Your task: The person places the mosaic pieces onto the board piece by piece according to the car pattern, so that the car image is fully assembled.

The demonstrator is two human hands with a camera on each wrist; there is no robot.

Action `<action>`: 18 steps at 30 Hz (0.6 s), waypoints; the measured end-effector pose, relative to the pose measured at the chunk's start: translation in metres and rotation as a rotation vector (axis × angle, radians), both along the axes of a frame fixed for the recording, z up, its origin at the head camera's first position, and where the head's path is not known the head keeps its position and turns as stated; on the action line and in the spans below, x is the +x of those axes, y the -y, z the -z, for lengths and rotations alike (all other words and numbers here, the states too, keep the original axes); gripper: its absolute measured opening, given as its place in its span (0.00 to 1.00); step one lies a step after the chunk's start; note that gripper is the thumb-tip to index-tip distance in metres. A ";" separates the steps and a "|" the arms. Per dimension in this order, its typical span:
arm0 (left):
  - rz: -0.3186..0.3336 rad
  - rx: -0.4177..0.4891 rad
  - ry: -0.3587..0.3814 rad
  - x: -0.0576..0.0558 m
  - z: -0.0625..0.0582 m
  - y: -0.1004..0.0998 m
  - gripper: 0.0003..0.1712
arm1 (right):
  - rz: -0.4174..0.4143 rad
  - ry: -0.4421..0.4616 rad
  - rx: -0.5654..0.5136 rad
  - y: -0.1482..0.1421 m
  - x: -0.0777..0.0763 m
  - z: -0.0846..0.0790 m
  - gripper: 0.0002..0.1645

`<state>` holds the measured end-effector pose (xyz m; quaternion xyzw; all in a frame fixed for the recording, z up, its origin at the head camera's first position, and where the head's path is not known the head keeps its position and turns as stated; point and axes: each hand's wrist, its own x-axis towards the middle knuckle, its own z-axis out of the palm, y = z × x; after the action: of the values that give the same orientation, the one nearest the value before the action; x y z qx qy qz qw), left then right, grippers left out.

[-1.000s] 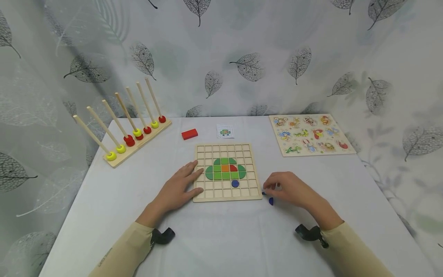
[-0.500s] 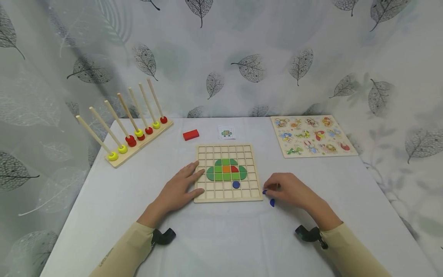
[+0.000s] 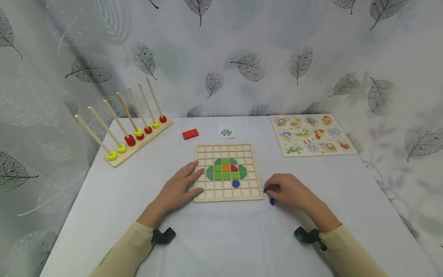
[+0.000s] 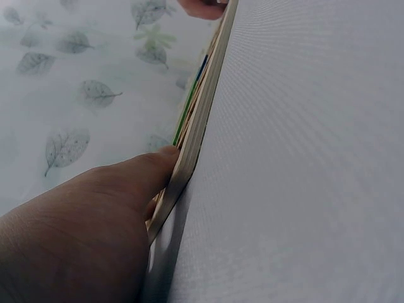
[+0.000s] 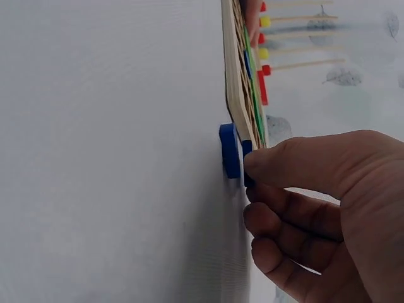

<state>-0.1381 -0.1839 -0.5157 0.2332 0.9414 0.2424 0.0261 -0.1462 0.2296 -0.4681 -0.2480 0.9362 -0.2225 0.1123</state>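
Note:
My left hand (image 3: 177, 189) rests on the left edge of a wooden grid board (image 3: 226, 195), fingers spread, with the thumb near the front left corner. On the board, green tiles (image 3: 226, 176), an orange square (image 3: 225, 168) and a red rounded piece (image 3: 233, 168) form a dome. Just below the dome lies a blue round shape (image 3: 235, 184). Beside the board's right edge, my right hand (image 3: 288, 191) pinches a small blue piece (image 5: 247, 151) between thumb and index finger. A second blue piece (image 5: 228, 151), half-round in the head view, lies on the cloth close by.
A pattern card (image 3: 226, 131) and a red block (image 3: 190, 134) lie behind the board. At the back left stands a peg rack (image 3: 128, 152) with red and yellow beads. An insect picture puzzle (image 3: 304, 151) lies at the back right, by the leaf-print curtain.
My right thumb and fingers have shifted slightly at the blue piece beside the board, and more of it shows now. My left hand has stayed on the board.

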 end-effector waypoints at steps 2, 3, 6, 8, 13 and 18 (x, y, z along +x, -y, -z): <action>0.002 0.001 -0.001 0.000 0.000 0.000 0.45 | 0.007 -0.021 -0.002 -0.001 0.000 -0.001 0.09; 0.003 0.001 -0.002 0.000 0.000 0.000 0.45 | 0.008 -0.031 -0.007 0.000 -0.001 -0.002 0.09; 0.005 0.001 -0.003 0.000 0.000 0.000 0.45 | 0.018 -0.056 -0.021 0.002 -0.002 -0.008 0.09; 0.006 0.001 -0.002 0.000 0.000 0.000 0.45 | 0.011 -0.081 -0.035 0.005 -0.004 -0.012 0.10; 0.004 -0.002 -0.001 0.000 -0.001 0.000 0.45 | -0.036 -0.145 -0.074 0.014 -0.009 -0.023 0.11; 0.003 -0.004 -0.004 0.001 -0.001 0.000 0.45 | -0.083 -0.161 -0.114 0.028 -0.015 -0.028 0.11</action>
<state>-0.1375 -0.1838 -0.5143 0.2351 0.9415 0.2403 0.0251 -0.1610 0.2020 -0.4398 -0.3096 0.9169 -0.2499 0.0314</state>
